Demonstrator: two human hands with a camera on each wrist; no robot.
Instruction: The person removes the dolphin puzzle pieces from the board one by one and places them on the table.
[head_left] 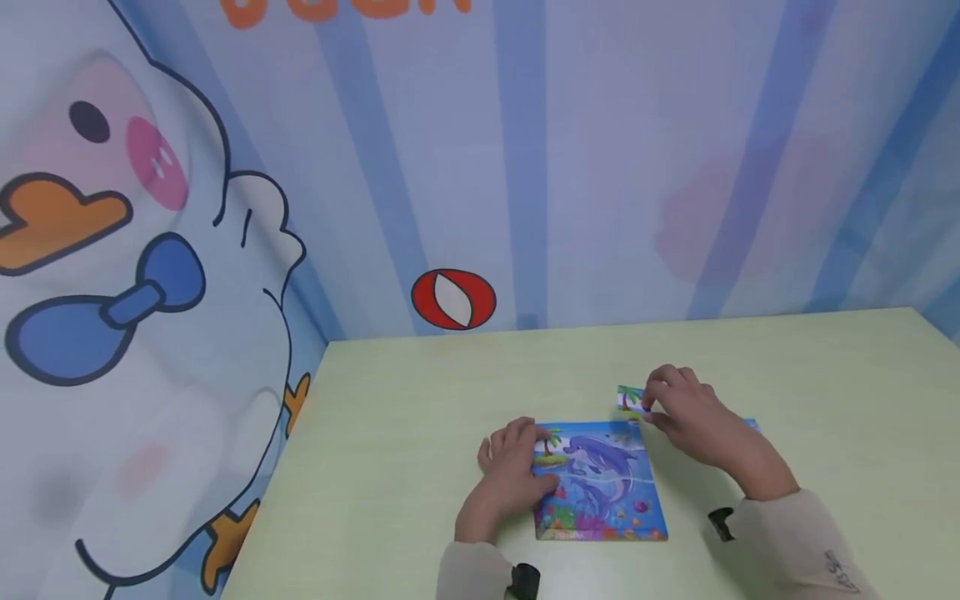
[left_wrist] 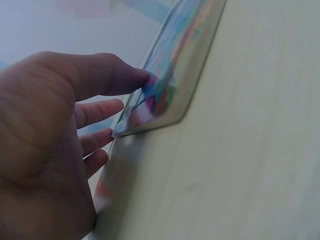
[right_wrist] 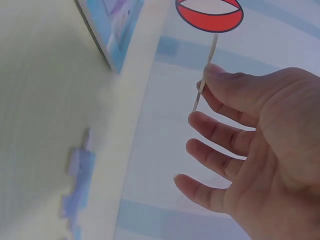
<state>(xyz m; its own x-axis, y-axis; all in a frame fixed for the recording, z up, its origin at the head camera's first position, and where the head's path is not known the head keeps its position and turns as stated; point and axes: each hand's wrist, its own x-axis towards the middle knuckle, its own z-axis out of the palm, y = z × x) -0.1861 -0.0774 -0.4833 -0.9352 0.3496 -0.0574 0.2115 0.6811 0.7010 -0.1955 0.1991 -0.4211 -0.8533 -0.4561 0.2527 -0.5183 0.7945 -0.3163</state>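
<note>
A square, thick-edged dolphin picture, blue with a palm tree and corals, lies flat on the table. My left hand rests at its left edge; in the left wrist view the thumb touches the top face while the fingers stay fairly straight by the side. Just above the far right corner, my right hand pinches a thin puzzle piece with a palm tree on it. Edge-on in the right wrist view, that piece sits between thumb and index finger, and the other fingers are spread.
Blue puzzle pieces with tabs lie on the table to the right, mostly hidden behind my right wrist in the head view. The pale table meets a striped printed backdrop at the back, with a large cartoon duck at left.
</note>
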